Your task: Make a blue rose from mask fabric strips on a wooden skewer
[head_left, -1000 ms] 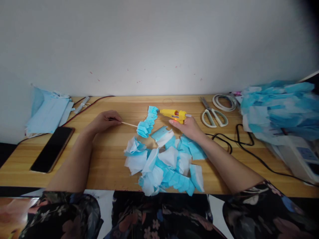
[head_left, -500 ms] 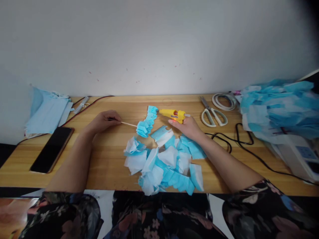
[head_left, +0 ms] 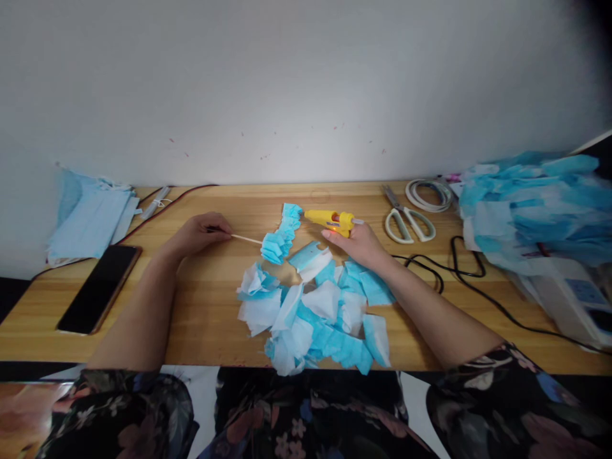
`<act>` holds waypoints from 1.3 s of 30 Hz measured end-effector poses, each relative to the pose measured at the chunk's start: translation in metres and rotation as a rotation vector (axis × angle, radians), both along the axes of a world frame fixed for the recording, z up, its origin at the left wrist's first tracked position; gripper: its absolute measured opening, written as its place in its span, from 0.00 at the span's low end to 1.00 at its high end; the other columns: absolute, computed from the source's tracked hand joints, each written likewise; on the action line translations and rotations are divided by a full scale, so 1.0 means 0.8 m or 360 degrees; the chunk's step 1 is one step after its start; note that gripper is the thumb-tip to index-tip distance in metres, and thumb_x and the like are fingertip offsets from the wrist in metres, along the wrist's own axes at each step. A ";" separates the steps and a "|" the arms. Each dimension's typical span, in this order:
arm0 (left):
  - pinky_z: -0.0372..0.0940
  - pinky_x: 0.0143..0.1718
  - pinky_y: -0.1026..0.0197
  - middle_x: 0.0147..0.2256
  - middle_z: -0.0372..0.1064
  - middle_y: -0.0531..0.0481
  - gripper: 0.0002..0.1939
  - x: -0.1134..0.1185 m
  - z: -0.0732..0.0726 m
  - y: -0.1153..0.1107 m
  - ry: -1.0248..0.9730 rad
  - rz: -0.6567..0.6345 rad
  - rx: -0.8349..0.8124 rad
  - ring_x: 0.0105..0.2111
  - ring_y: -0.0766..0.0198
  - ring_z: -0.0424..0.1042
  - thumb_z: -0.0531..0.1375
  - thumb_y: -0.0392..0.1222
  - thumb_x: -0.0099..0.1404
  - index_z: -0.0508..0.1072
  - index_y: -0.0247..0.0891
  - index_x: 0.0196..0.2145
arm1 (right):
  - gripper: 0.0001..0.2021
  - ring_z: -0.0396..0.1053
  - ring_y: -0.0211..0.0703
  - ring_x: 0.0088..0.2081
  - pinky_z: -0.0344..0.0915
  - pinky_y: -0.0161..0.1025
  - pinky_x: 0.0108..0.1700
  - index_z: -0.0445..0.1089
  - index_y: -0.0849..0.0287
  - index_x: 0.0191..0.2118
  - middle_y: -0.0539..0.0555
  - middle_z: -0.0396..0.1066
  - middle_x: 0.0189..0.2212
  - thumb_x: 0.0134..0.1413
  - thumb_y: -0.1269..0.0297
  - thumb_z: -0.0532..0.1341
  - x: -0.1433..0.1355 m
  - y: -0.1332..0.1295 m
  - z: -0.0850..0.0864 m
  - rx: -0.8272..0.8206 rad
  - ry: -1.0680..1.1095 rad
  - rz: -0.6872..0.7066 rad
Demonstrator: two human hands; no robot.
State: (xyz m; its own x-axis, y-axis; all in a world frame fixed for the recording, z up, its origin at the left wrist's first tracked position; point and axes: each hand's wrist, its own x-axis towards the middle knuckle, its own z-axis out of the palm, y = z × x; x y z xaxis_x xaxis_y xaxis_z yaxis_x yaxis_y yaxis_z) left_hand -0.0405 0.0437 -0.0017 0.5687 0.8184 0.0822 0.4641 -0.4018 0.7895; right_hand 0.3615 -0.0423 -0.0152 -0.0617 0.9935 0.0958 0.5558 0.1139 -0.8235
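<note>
Closed in a pinch, my left hand (head_left: 206, 231) grips the end of a thin wooden stick (head_left: 246, 239). The stick's other end meets a ruffled light-blue strip (head_left: 283, 234) that curves away toward the wall. My right hand (head_left: 357, 243) is wrapped round a yellow hot glue gun (head_left: 329, 220) with an orange-red light glowing on it. The gun's nozzle is at the far end of the ruffled strip; whether it touches is too small to tell. A translucent glue stick pokes out of the gun's back. Loose blue and white fabric pieces (head_left: 318, 312) lie between my forearms.
Scissors (head_left: 404, 220) and a white cable coil (head_left: 429, 194) lie right of the glue gun. Farther right, a bag of blue pieces (head_left: 535, 207) sits by a white power strip (head_left: 564, 296). A black cord (head_left: 507, 312) crosses there. Face masks (head_left: 90, 217) and a phone (head_left: 100, 290) lie left.
</note>
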 end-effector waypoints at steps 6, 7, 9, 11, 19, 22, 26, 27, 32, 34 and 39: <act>0.68 0.40 0.58 0.32 0.76 0.48 0.14 0.000 0.000 -0.001 -0.0007 0.0014 0.0039 0.34 0.60 0.73 0.69 0.53 0.60 0.80 0.39 0.30 | 0.18 0.76 0.50 0.35 0.70 0.43 0.40 0.79 0.58 0.37 0.55 0.80 0.32 0.56 0.46 0.65 0.000 0.000 0.001 -0.0039 0.0001 0.0002; 0.68 0.40 0.58 0.32 0.76 0.48 0.13 0.001 0.001 -0.002 0.0000 0.0010 0.0038 0.34 0.60 0.73 0.69 0.53 0.60 0.80 0.39 0.30 | 0.19 0.76 0.50 0.35 0.70 0.43 0.40 0.79 0.58 0.38 0.55 0.80 0.33 0.56 0.46 0.65 0.000 -0.001 0.001 -0.0042 0.0001 -0.0003; 0.68 0.39 0.58 0.32 0.76 0.48 0.13 0.001 0.001 -0.002 0.0004 0.0004 0.0038 0.34 0.60 0.73 0.69 0.52 0.60 0.80 0.40 0.30 | 0.19 0.77 0.50 0.35 0.71 0.43 0.41 0.79 0.58 0.39 0.55 0.81 0.33 0.56 0.46 0.65 0.000 -0.001 0.001 -0.0042 0.0002 -0.0008; 0.68 0.39 0.58 0.32 0.76 0.48 0.13 0.001 0.002 -0.002 0.0005 0.0004 0.0042 0.34 0.60 0.73 0.69 0.52 0.60 0.80 0.40 0.30 | 0.19 0.77 0.50 0.35 0.71 0.42 0.40 0.79 0.58 0.39 0.55 0.81 0.33 0.56 0.46 0.65 0.000 -0.001 0.002 -0.0040 0.0000 -0.0012; 0.68 0.39 0.59 0.31 0.76 0.48 0.14 0.004 0.007 -0.005 0.0037 0.0004 0.0069 0.34 0.61 0.73 0.68 0.53 0.61 0.80 0.40 0.29 | 0.21 0.77 0.52 0.38 0.70 0.44 0.42 0.79 0.59 0.40 0.57 0.81 0.36 0.55 0.45 0.64 -0.001 -0.001 0.003 -0.0045 0.0001 -0.0002; 0.68 0.38 0.59 0.31 0.75 0.48 0.15 0.004 0.005 -0.005 0.0029 0.0025 0.0082 0.33 0.61 0.72 0.68 0.54 0.61 0.80 0.39 0.29 | 0.21 0.77 0.51 0.35 0.70 0.44 0.40 0.79 0.59 0.39 0.56 0.81 0.33 0.55 0.44 0.64 0.000 -0.001 0.001 -0.0056 0.0005 -0.0009; 0.68 0.38 0.59 0.31 0.76 0.48 0.16 0.003 0.003 -0.006 0.0036 0.0042 0.0070 0.33 0.60 0.72 0.68 0.56 0.60 0.80 0.40 0.29 | 0.20 0.77 0.51 0.36 0.71 0.43 0.40 0.80 0.59 0.41 0.56 0.82 0.34 0.55 0.46 0.65 -0.001 -0.002 0.002 0.0007 0.0043 -0.0028; 0.68 0.38 0.59 0.31 0.76 0.48 0.16 0.003 0.003 -0.006 0.0042 0.0044 0.0066 0.34 0.60 0.72 0.68 0.56 0.60 0.80 0.40 0.29 | 0.20 0.78 0.51 0.37 0.71 0.43 0.40 0.80 0.59 0.42 0.56 0.82 0.35 0.55 0.47 0.66 -0.002 -0.002 0.003 0.0030 0.0059 -0.0027; 0.68 0.39 0.58 0.31 0.75 0.48 0.15 0.002 0.002 -0.005 0.0035 0.0039 0.0047 0.34 0.60 0.72 0.68 0.55 0.61 0.80 0.40 0.29 | 0.21 0.78 0.53 0.40 0.74 0.46 0.45 0.80 0.58 0.40 0.57 0.82 0.37 0.55 0.43 0.65 -0.007 -0.008 0.008 0.0177 0.0182 -0.0108; 0.68 0.39 0.58 0.31 0.76 0.48 0.15 0.002 -0.001 -0.003 0.0006 0.0042 0.0039 0.34 0.60 0.73 0.68 0.55 0.60 0.79 0.39 0.29 | 0.22 0.79 0.54 0.44 0.74 0.49 0.50 0.80 0.57 0.42 0.58 0.82 0.41 0.57 0.41 0.64 -0.008 -0.010 0.009 0.0264 0.0254 -0.0184; 0.69 0.39 0.58 0.32 0.76 0.48 0.14 -0.001 -0.004 0.001 0.0006 0.0030 -0.0001 0.34 0.59 0.73 0.69 0.53 0.59 0.80 0.40 0.30 | 0.24 0.78 0.52 0.45 0.77 0.47 0.46 0.78 0.55 0.47 0.59 0.81 0.46 0.59 0.39 0.62 -0.005 -0.007 0.007 0.0333 0.0378 -0.0245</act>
